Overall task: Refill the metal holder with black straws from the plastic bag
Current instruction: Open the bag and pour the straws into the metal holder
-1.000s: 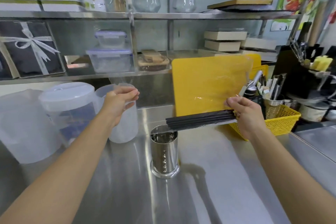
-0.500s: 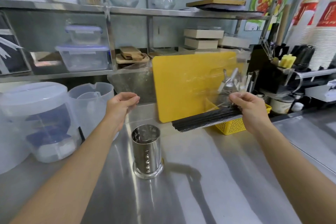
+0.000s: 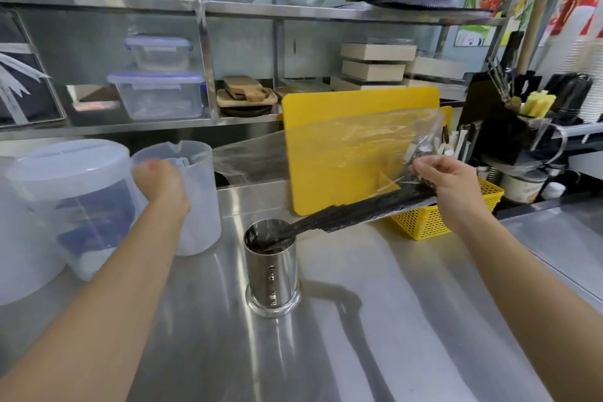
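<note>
Two bare hands work over a stainless-steel tabletop [image 3: 408,320] in a drinks-prep kitchen. At about 2 o'clock from the metal holder [image 3: 272,271], the right hand [image 3: 452,186] has its grip pinched shut on the gathered end of a clear plastic bag [image 3: 365,143], and the bundle of black straws [image 3: 365,209] runs from under that hand down toward 8 o'clock — the lead ends already dipping inside the holder's open rim while the rest of the bundle lies tilted in the air between hand and holder. The holder stands upright near the middle of the tabletop, a row of slots down its shiny wall. The bag's loose film billows up and back in front of a yellow cutting board [image 3: 326,127] propped on edge at 12 o'clock, with a yellow mesh basket [image 3: 434,219] just beside the board at 2 o'clock. The left hand [image 3: 160,183], blurred, hovers at 10 o'clock in front of a translucent plastic jug [image 3: 195,206], well apart from the straws; whether its grip is open or closed cannot be told. A lidded translucent container [image 3: 68,192] sits at 9 o'clock — beside the jug — and steel shelves [image 3: 248,8] of boxes and glass pitchers fill the background.
</note>
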`<state>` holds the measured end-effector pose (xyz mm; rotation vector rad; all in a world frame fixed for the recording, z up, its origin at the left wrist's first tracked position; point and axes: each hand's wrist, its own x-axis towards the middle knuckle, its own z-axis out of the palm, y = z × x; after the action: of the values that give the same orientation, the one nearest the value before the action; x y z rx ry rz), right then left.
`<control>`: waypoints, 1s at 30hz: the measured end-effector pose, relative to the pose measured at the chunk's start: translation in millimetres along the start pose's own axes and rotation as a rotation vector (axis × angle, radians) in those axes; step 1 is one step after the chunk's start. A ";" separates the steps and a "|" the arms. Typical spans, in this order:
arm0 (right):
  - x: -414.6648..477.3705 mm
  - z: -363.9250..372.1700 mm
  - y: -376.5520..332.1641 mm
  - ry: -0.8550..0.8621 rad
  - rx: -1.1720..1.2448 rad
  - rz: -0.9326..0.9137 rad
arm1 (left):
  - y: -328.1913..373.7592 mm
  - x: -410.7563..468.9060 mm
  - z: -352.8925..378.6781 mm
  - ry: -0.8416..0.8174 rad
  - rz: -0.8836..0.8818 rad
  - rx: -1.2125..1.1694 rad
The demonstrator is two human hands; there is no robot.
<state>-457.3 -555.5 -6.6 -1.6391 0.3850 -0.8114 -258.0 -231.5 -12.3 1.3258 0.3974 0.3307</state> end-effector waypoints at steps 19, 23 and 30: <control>26.1 37.2 -40.1 -0.161 -0.147 -0.096 | 28.3 -116.1 17.6 -1.129 0.865 0.809; 29.6 54.9 -52.4 -0.219 -0.210 -0.132 | 27.8 -146.0 9.9 -1.214 1.010 0.905; 36.3 69.5 -67.5 -0.229 -0.322 -0.178 | 8.7 -162.9 13.3 -0.840 1.142 0.894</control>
<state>-396.2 -512.6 65.1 -2.0670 0.2169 -0.7071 -396.5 -314.7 13.7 2.3231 -1.1071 0.5051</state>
